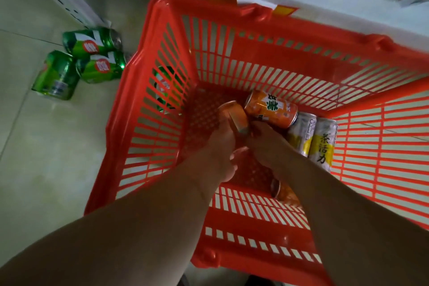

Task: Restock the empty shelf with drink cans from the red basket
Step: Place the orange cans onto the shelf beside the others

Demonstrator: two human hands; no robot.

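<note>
The red basket stands on the pale floor, its far rim against the white shelf edge. Both arms reach down into it. The left hand grasps an orange can, fingers wrapped around its body, the can's long axis tilted up and toward the far left. The right hand lies among the cans just beside it; whether it grips anything I cannot tell.

A second orange can lies on its side on the basket floor, long axis running left to right. Two white-and-yellow cans lie side by side at the right, axes running near to far. Another orange can shows partly under the right forearm. A green can shows through the basket's left wall.

Outside on the floor, far left, three green cans lie on their sides, touching.
</note>
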